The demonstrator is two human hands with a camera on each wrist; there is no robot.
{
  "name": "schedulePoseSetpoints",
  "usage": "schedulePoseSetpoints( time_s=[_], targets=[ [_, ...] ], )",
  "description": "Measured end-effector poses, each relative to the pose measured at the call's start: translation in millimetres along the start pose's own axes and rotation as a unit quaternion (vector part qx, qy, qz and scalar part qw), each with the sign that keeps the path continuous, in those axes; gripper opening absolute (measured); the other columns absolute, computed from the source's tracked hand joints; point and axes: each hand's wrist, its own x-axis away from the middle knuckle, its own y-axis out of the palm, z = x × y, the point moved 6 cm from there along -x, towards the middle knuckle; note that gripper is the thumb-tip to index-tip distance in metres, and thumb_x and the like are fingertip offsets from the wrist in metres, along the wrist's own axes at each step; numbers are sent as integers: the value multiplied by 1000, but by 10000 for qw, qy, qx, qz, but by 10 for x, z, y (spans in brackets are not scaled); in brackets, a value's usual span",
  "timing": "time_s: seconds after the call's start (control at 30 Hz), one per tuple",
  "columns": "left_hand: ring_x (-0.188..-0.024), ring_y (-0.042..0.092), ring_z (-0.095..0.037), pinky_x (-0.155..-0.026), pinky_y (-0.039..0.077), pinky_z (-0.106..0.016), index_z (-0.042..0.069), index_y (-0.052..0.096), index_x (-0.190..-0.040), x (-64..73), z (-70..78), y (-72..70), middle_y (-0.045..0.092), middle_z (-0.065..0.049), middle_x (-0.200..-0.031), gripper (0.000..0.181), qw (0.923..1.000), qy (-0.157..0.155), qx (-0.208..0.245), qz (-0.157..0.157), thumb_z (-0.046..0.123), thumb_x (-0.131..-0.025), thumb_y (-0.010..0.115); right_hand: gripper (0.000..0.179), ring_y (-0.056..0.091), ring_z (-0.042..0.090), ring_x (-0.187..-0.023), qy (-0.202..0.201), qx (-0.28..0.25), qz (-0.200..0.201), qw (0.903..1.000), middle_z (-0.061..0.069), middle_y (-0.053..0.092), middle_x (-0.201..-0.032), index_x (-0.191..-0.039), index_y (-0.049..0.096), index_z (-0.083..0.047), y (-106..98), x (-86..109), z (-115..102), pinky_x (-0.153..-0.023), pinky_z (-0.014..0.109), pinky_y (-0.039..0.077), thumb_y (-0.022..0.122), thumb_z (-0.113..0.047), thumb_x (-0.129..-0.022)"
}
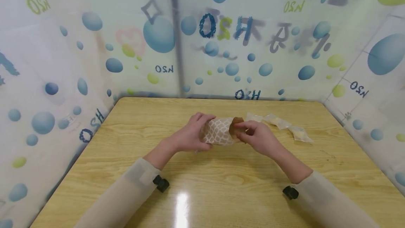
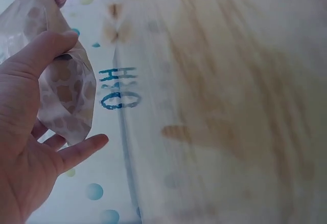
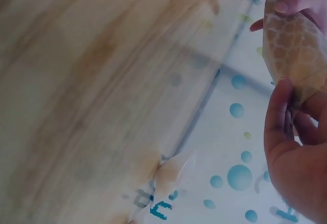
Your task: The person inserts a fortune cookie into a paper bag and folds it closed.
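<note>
A small brown paper bag [image 1: 218,131] with a white lattice print lies on its side between the two hands, close over the table. My left hand [image 1: 193,134] grips its left end, thumb on the near side and fingers around the far side. In the left wrist view the thumb presses on the patterned paper [image 2: 66,88] and one finger sticks out past its edge. At the bag's right end, my right hand [image 1: 259,137] pinches the plain brown edge of its mouth between thumb and fingers. What the bag contains is hidden.
Several small clear packets [image 1: 278,121] with pale contents lie in a row on the wooden table [image 1: 221,192], just beyond the right hand. One packet [image 3: 171,175] shows in the right wrist view. A printed curtain [image 1: 202,55] hangs behind the table and along both sides.
</note>
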Motion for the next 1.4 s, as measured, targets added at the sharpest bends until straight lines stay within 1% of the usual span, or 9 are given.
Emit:
schedulePoseSetpoints(
  time_s=[0.17, 0.27, 0.37, 0.57, 0.77, 0.97, 1.1, 1.23, 1.4],
  targets=[
    [-140, 44, -34, -117, 48, -57, 13, 42, -164, 19, -44, -30, 46, -15, -152, 95, 10000, -54, 11, 45, 22, -85, 94, 32, 75, 26, -90, 53, -266, -154, 9995, 20, 72, -134, -141, 73, -6, -74, 37, 142, -75, 38, 63, 63, -13, -112],
    [-140, 45, -35, -117, 48, -57, 12, 42, -165, 21, -63, -39, 44, -17, -154, 95, 9999, -162, 16, 10, 23, -86, 93, 32, 76, 29, -94, 50, -373, -81, 9993, 24, 72, -134, -141, 72, -4, -223, 95, 255, -82, 41, 66, 62, -15, -113],
    [-140, 46, -36, -118, 48, -57, 10, 40, -165, 25, -67, -54, 43, -19, -154, 96, 9998, -223, -5, 11, 23, -86, 93, 34, 74, 28, -92, 178, -170, 126, 9996, 24, 74, -124, -141, 72, -4, -472, 167, 416, -77, 38, 65, 63, -21, -113],
    [-140, 47, -37, -118, 48, -58, 8, 41, -165, 32, -57, -71, 44, -20, -154, 96, 9997, -215, -108, 26, 22, -86, 94, 44, 68, 18, -90, 726, 273, 448, 9960, 12, 73, -109, -145, 69, -5, -1082, 327, 927, -72, 33, 60, 60, -34, -115],
    [-141, 46, -37, -119, 48, -58, 8, 40, -165, 36, -64, -67, 44, -20, -155, 96, 9996, -267, -82, 17, 21, -87, 94, 43, 63, 16, -91, 984, 951, 480, 9894, 22, 70, -129, -143, 69, -1, -1470, 449, 1359, -69, 30, 56, 58, -32, -115],
    [-141, 46, -36, -120, 47, -56, 10, 39, -166, 32, -76, -37, 43, -19, -155, 96, 9994, -344, -60, -37, 21, -87, 93, 51, 63, 44, -116, 1347, 1142, 44, 9843, 38, 57, -148, -147, 63, 5, -1572, 461, 1587, -78, 33, 54, 58, -34, -115],
    [-141, 45, -36, -120, 47, -56, 10, 39, -166, 33, -74, -11, 42, -19, -155, 95, 9994, -344, 15, -79, 21, -88, 93, 57, 51, 60, -133, 1579, 1088, -316, 9809, 45, 43, -156, -154, 54, 6, -1542, 463, 1672, -94, 51, 57, 60, -35, -114],
    [-141, 44, -35, -119, 47, -56, 10, 39, -167, 27, -70, 16, 42, -19, -155, 95, 9994, -326, 61, -133, 22, -89, 92, 62, 43, 65, -139, 1734, 1024, -570, 9779, 50, 35, -159, -158, 48, 6, -1492, 476, 1724, -109, 71, 48, 65, -32, -112],
    [-142, 44, -34, -120, 47, -56, 10, 39, -167, 25, -59, 21, 42, -18, -156, 95, 9994, -309, 5, -127, 22, -89, 92, 64, 49, 61, -133, 1792, 1089, -584, 9760, 50, 39, -155, -159, 48, 5, -1481, 472, 1756, -105, 68, 52, 66, -33, -111]
  ],
)
